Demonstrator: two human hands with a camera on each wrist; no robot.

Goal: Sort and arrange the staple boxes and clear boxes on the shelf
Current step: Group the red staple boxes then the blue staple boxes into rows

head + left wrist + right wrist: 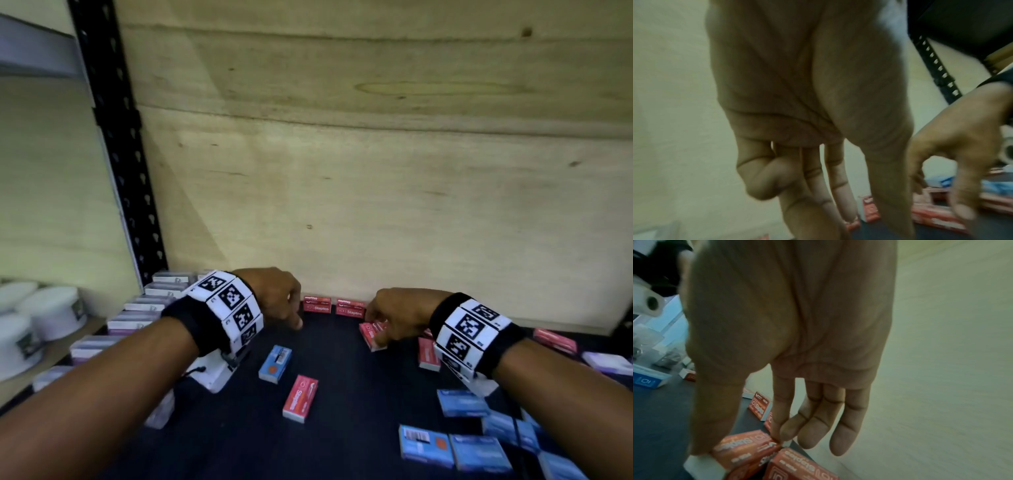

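- Head view shows a big pale wooden back wall (376,154) rising behind both hands.
- Under the hands lies the dark flat shelf board (342,394).
- On the far side of the left hand (274,296), a row of clear plastic boxes (137,313) runs along the shelf edge.
- That left hand holds nothing. Its fingers (838,183) point down, mostly straight, with one finger curled in.
- The right hand (394,315) grips a red cardboard staple box (744,447) between thumb and fingertips, lifting one end off more red boxes below.
- Between the two hands, two red staple boxes (334,305) stand side by side, touching the wall.
- Nearer the person than the left hand lie one blue staple box (275,364) and one loose red staple box (300,398), close together.
- Nearer the person than the right hand sits a bunch of blue staple boxes (479,442).
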